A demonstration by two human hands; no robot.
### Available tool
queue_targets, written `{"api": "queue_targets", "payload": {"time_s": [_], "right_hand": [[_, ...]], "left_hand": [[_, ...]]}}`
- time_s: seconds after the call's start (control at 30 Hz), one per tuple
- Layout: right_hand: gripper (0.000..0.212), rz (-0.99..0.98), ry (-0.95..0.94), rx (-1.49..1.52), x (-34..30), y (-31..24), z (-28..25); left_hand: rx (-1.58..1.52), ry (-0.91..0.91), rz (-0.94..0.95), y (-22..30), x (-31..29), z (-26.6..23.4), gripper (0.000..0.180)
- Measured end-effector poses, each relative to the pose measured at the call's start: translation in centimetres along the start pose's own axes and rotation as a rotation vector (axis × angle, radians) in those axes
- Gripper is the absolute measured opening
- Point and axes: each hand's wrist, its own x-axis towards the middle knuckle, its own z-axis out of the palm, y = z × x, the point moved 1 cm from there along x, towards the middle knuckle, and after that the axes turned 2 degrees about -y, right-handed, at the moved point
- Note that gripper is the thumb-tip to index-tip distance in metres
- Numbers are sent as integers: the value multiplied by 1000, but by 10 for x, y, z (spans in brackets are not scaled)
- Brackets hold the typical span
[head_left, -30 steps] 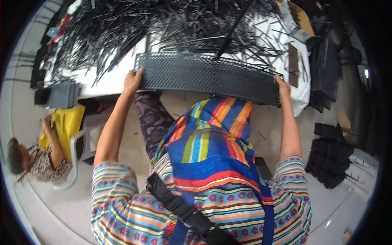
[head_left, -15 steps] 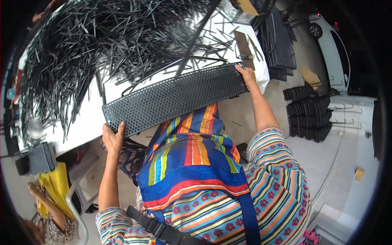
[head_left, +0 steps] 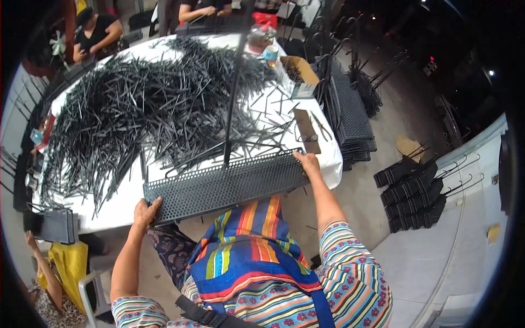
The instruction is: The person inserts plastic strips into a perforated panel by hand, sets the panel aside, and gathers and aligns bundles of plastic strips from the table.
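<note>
A long black perforated metal panel [head_left: 227,186] lies across the near edge of the white-covered table, in front of my body. My left hand [head_left: 146,213] is closed on its left end, thumb on top. At the far right corner, my right hand [head_left: 308,163] grips it, with the fingers partly hidden under the panel. A thin black rod [head_left: 232,104] stands up from the panel's far long edge, near its middle. Beyond it spreads a big heap of thin black strips [head_left: 158,104].
Right of the heap are a brown flat piece [head_left: 305,128], pliers [head_left: 321,126] and an open carton [head_left: 301,82]. Black mesh panels [head_left: 350,109] are stacked past the table's right edge. Hooked black bundles [head_left: 413,199] lie by the wall. Co-workers [head_left: 99,33] sit around the table.
The view has tilted up, bringing the table's far side and co-workers in. Both hands keep hold of the panel, which appears lower in the picture.
</note>
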Motion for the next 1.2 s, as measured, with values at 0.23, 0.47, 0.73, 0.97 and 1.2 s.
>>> {"api": "queue_targets", "payload": {"time_s": [0.23, 0.47, 0.73, 0.97, 1.2], "right_hand": [[72, 78, 34, -30, -24, -45, 5], [70, 112, 65, -79, -30, -44, -7], [70, 92, 46, -29, -23, -51, -2], [68, 100, 61, -29, -36, -35, 5], [74, 89, 9, -38, -19, -20, 14]], "left_hand": [[64, 191, -172, -33, 69, 10, 88], [114, 292, -166, 7, 47, 12, 84], [100, 341, -143, 11, 41, 7, 79], [75, 324, -191, 0, 39, 16, 77], [68, 325, -167, -3, 32, 13, 81]]}}
